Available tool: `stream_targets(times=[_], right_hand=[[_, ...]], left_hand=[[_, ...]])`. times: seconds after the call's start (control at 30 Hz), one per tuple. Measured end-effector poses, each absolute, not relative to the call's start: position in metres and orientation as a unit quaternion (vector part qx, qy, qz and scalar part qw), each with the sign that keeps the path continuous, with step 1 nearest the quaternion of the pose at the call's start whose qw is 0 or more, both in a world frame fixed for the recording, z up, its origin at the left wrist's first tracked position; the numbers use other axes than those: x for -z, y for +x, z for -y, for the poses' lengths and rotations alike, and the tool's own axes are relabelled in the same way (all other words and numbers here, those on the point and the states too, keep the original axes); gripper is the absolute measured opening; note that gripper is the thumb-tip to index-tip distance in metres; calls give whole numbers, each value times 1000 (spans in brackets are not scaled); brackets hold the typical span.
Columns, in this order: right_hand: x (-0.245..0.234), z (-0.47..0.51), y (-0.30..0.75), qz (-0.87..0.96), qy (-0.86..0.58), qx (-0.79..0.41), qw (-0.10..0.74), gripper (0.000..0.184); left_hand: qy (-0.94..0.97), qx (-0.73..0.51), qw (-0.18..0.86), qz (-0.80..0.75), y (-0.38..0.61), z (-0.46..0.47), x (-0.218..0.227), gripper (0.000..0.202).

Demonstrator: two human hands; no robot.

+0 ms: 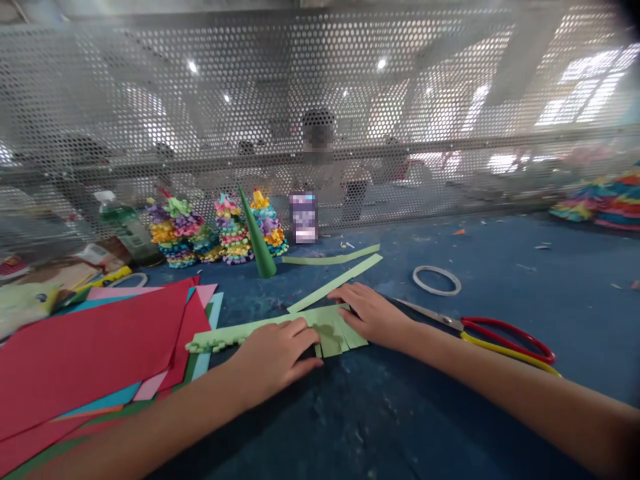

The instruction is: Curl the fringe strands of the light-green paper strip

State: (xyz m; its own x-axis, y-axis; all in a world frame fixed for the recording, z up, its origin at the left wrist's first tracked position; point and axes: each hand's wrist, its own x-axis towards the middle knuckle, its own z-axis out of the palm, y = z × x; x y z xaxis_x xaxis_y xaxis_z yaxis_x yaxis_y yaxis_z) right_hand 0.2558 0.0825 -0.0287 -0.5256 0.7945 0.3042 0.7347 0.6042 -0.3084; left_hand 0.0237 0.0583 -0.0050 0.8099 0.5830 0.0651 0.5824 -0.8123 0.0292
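The left hand (pixel 273 353) and right hand (pixel 373 315) lie flat with fingers spread, not pinching, and press down a green paper strip (pixel 327 337) with cut edges on the blue counter (pixel 480 407), and scissors (pixel 430 313) lie near the right hand

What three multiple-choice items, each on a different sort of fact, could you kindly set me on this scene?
1. Where do the scissors lie?
A) right of the right hand
B) left of the left hand
C) between the hands

2. What colours are their handles?
A) blue and white
B) red and yellow
C) all black

3. How is the fringed green paper strip placed?
A) rolled up
B) held in the air
C) flat under both hands

Answers:
1. A, they lie to its right, blades toward it.
2. B, one loop of each colour shows.
3. C, the left hand and right hand rest on it.
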Motion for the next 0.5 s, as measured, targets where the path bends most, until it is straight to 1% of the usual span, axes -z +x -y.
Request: stream_targets(times=[0.1,0.2,0.37,0.5], right_hand=[[30,-83,257,872,-438,-61,209,28],[29,-82,258,867,-442,-50,225,27],[22,-65,247,866,-415,-57,272,19],[18,-45,228,895,-366,-85,238,14]], left_hand=[[954,-33,-17,-298,24,-60,10,21],[955,-44,-41,-291,22,-61,12,23],[936,-123,-40,-327,21,-59,18,24],[934,-132,-57,-328,19,-59,21,24]])
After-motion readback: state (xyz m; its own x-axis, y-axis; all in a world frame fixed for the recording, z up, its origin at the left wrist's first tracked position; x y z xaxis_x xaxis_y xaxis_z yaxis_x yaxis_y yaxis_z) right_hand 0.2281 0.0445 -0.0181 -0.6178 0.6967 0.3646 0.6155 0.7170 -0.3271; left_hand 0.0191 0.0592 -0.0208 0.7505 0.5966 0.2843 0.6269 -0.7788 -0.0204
